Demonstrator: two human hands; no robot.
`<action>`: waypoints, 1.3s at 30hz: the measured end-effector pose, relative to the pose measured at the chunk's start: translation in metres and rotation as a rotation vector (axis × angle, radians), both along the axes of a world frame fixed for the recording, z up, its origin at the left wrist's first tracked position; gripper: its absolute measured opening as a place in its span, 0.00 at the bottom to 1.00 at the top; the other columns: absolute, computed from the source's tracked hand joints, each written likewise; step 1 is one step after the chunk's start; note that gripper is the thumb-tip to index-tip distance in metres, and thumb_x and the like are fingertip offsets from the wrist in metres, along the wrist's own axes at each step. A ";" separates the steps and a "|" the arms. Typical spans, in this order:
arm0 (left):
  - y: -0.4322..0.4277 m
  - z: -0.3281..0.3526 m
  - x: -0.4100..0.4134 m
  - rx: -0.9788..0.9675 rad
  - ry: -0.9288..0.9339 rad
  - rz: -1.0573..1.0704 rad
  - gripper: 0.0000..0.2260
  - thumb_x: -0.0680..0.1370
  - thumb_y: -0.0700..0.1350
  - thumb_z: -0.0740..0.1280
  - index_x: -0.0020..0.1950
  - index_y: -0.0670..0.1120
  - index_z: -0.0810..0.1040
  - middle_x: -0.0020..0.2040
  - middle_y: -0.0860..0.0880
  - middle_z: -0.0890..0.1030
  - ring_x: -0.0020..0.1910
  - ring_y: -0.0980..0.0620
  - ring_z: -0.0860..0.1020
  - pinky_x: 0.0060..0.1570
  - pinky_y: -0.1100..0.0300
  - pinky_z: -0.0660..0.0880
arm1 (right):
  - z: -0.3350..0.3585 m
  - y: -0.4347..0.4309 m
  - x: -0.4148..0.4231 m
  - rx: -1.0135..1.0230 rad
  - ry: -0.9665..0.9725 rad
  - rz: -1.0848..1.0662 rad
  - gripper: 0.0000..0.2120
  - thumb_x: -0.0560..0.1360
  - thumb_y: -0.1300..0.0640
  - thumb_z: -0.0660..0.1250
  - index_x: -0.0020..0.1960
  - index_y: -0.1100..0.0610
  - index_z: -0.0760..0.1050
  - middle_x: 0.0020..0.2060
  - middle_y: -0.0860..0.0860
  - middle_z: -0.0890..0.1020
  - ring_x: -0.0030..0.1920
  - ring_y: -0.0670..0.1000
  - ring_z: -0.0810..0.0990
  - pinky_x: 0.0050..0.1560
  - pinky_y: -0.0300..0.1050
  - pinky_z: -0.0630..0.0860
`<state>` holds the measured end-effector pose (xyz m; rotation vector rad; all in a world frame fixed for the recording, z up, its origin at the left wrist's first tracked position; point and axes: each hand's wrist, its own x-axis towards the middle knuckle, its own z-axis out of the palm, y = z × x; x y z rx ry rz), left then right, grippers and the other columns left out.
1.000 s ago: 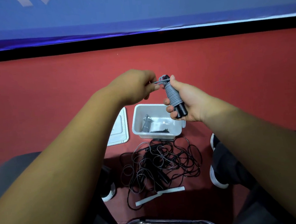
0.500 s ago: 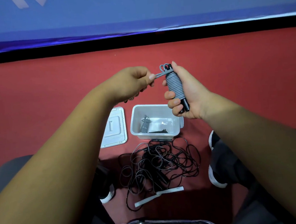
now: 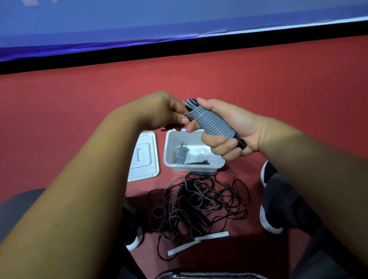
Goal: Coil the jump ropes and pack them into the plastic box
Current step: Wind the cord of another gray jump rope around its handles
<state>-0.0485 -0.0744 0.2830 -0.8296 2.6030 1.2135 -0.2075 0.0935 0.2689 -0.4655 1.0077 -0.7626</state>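
Clenched round the grey jump rope [image 3: 212, 122], wound tightly over its black handles [image 3: 240, 143], was the right hand [image 3: 234, 125]; the loose end at the coil's top was pinched by the left hand [image 3: 161, 112]. The winding was judged nearly done: next the end had to be tucked and the bundle lowered into the plastic box [image 3: 193, 168] at six o'clock. Inside were seen a coiled grey rope [image 3: 181, 155] and a black bundle [image 3: 199, 163]; the lid [image 3: 144, 157] lay at its nine o'clock, tangled black ropes [image 3: 196, 206] at its six.

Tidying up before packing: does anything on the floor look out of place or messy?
Black jump ropes lie in a loose tangle in front of the plastic box, loops crossing, uncoiled. Two white strips lie at its near edge. The held grey jump rope is neatly wound.
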 end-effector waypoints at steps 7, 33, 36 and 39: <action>0.009 0.005 -0.003 -0.026 0.015 -0.141 0.10 0.80 0.35 0.69 0.48 0.50 0.85 0.40 0.51 0.85 0.37 0.59 0.80 0.42 0.66 0.77 | -0.005 0.008 0.008 0.066 -0.023 0.260 0.34 0.76 0.28 0.59 0.63 0.55 0.82 0.29 0.54 0.77 0.18 0.45 0.67 0.21 0.33 0.66; 0.016 0.019 -0.021 -0.262 0.214 -0.006 0.05 0.76 0.42 0.77 0.49 0.51 0.89 0.44 0.50 0.86 0.35 0.51 0.85 0.41 0.52 0.84 | -0.044 -0.021 0.005 0.048 0.321 -0.362 0.11 0.82 0.43 0.70 0.58 0.47 0.74 0.38 0.50 0.76 0.28 0.50 0.71 0.30 0.38 0.67; 0.014 0.018 -0.021 -0.247 0.204 -0.010 0.07 0.78 0.43 0.76 0.53 0.52 0.89 0.46 0.51 0.86 0.33 0.52 0.84 0.41 0.55 0.82 | -0.046 -0.023 0.001 0.039 0.297 -0.405 0.10 0.82 0.48 0.71 0.60 0.48 0.74 0.38 0.51 0.75 0.28 0.51 0.70 0.31 0.39 0.67; 0.015 0.016 -0.022 -0.164 0.191 0.011 0.08 0.80 0.44 0.74 0.56 0.55 0.88 0.43 0.57 0.87 0.30 0.59 0.77 0.38 0.64 0.79 | -0.049 -0.023 -0.002 0.019 0.294 -0.437 0.13 0.82 0.54 0.71 0.64 0.51 0.74 0.39 0.52 0.75 0.29 0.51 0.72 0.31 0.41 0.68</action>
